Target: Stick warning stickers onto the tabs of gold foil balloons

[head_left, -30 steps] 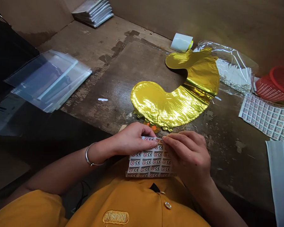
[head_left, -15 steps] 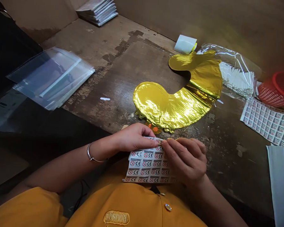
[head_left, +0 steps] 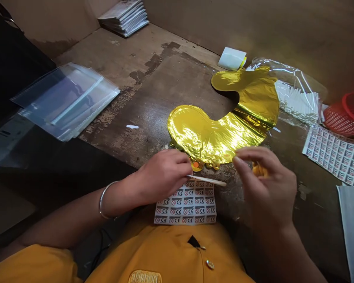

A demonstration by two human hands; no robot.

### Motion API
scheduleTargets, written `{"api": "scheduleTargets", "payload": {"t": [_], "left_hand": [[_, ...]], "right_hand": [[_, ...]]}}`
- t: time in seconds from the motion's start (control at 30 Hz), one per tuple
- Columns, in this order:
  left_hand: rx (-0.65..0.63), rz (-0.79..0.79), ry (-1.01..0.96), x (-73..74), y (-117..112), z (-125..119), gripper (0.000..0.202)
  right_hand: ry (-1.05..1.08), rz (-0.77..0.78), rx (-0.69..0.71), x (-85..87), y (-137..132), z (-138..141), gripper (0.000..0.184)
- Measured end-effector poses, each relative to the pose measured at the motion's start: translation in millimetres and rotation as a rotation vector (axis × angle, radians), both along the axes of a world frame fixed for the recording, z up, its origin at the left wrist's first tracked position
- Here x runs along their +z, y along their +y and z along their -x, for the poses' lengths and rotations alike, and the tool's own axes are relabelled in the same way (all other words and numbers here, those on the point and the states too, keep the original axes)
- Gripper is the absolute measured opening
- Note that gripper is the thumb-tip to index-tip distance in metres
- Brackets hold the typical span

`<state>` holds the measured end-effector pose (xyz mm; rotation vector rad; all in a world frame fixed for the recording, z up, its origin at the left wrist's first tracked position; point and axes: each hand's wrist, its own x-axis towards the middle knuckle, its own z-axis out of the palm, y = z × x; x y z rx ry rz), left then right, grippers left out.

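Along the near edge of the worktop (head_left: 153, 98): CE-label sheet (head_left: 185, 208), gold foil balloon (head_left: 206, 129)

CE-label sheet: hanging at the near edge, upper end gripped in the closed left hand (head_left: 165, 175).
Right hand (head_left: 268, 184): raised beside the balloon's near rim, thumb and forefinger nearly meeting; whether a label sits between them cannot be told.
Gold foil balloon: curved, uninflated, lying flat behind both hands.
Clear plastic sleeves (head_left: 67, 100): overhanging the near edge, left.
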<state>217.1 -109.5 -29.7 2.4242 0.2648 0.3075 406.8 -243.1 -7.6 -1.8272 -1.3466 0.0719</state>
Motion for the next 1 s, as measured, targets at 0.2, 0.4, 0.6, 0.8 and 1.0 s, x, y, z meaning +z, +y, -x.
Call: {"api": "scheduleTargets", "payload": {"t": [0.2, 0.4, 0.6, 0.8, 1.0], "left_hand": [[-0.132, -0.194, -0.051, -15.3, 5.1, -0.6, 0.011], [-0.151, -0.138, -0.004, -22.1, 9.9, -3.5, 0.013], [-0.159, -0.121, 0.019, -23.7, 10.8, -3.4, 0.013], [-0.149, -0.119, -0.014, -23.6, 10.6, -2.8, 0.01], [-0.151, -0.117, -0.017, -23.4, 11.3, -2.3, 0.011]], "right_hand": [[0.074, 0.251, 0.235, -18.7, 35.4, -19.0, 0.006], [0.128, 0.369, 0.271, -34.4, 44.4, -22.7, 0.011], [0.166, 0.393, 0.278, -33.8, 41.5, -26.0, 0.011], [0.164, 0.406, 0.309, -34.2, 40.6, -22.6, 0.012], [0.123, 0.397, 0.303, -35.7, 44.0, -20.2, 0.012]]}}
